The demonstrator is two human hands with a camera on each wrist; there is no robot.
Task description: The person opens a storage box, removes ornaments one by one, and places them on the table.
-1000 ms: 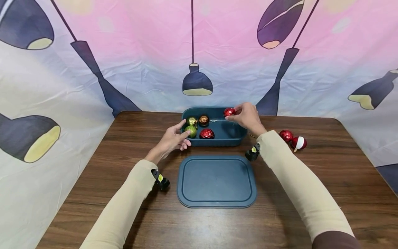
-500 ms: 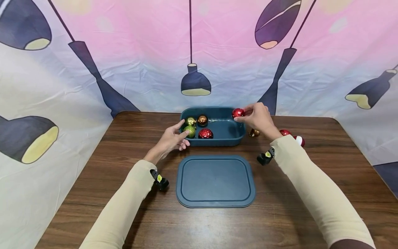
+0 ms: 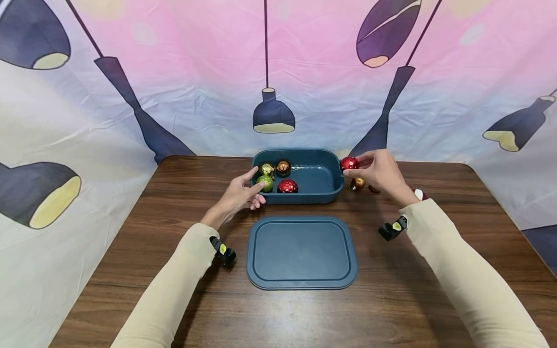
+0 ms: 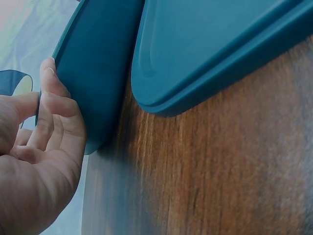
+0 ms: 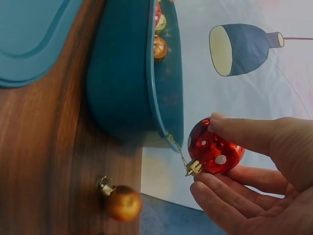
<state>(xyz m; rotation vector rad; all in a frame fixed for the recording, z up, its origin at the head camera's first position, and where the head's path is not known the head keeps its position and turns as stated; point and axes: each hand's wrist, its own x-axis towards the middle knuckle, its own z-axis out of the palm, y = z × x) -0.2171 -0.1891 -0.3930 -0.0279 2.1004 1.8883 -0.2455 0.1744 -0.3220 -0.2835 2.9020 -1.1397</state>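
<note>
A blue-green plastic box [image 3: 298,198] stands near the table's back edge, its top uncovered. My left hand [image 3: 236,197] grips its left end, thumb over the rim. Also in the left wrist view, that hand [image 4: 46,142] is at the box wall [image 4: 100,63]. Inside lie a gold bauble [image 3: 267,169], a green bauble [image 3: 264,183], a copper bauble [image 3: 283,167] and a red bauble [image 3: 287,186]. Just off the box's right end, my right hand [image 3: 383,175] pinches a shiny red bauble with white dots [image 5: 215,149]. Its gold string touches the box rim.
A gold-orange bauble [image 5: 124,202] lies on the table right of the box. Beyond it, a red-and-white bauble [image 3: 419,194] is partly hidden by the right wrist. The flat blue lid [image 3: 302,253] lies in front of the box. A printed cloth [image 3: 217,96] hangs behind the table.
My right hand has carried the red bauble rightward, from above the box's inside to just past its right end. The left hand keeps its hold on the box.
</note>
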